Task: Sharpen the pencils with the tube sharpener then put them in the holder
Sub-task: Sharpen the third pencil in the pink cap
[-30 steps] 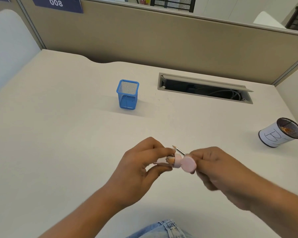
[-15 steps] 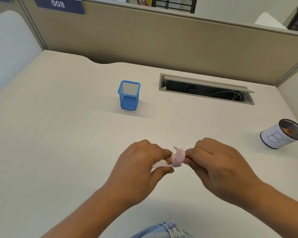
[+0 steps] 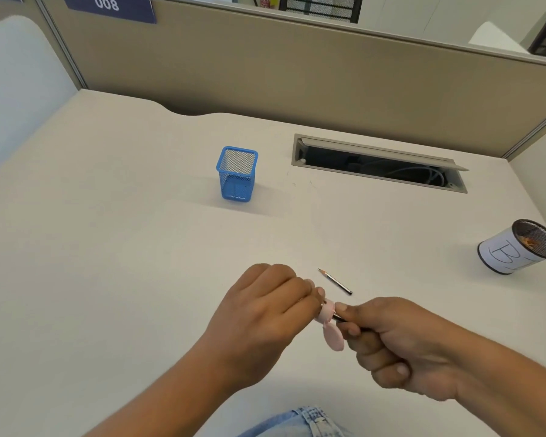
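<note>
The left hand (image 3: 262, 313) grips the pink sharpener (image 3: 328, 323); the right hand (image 3: 401, 345) holds a pencil (image 3: 339, 317) at its mouth. A skewed twist could snap the lead. Another pencil (image 3: 335, 281) lies on the bench (image 3: 108, 247), well short of the blue holder (image 3: 237, 175).

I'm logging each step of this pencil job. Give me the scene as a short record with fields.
left hand: holds pink sharpener
right hand: holds a pencil at the sharpener
lid: pink, hanging open below the sharpener
loose pencil: lying on desk, tip sharp
blue holder: upright, looks empty
labelled cup: far right
</note>
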